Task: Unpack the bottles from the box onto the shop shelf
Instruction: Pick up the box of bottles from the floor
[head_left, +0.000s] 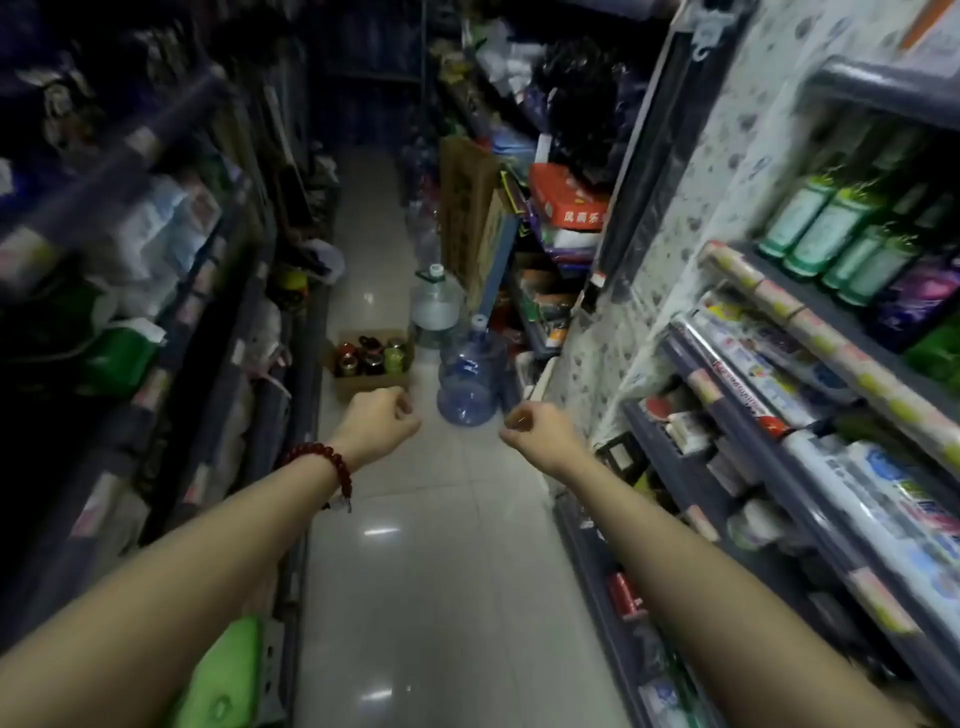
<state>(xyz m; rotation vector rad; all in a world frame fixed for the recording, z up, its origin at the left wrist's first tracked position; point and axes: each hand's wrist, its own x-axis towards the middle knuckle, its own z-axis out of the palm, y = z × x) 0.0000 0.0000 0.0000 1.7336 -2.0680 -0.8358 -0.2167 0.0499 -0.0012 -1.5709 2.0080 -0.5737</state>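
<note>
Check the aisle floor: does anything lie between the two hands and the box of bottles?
In the head view, nothing does: left hand and right hand hover above bare floor tile before the box.

Pale tiled floor (441, 571) of a narrow shop aisle.
An open cardboard box (370, 383) of bottles (371, 356) sits on it down the aisle; just beside it stand a clear water jug (435, 309) and a blue water jug (470, 376).
</note>
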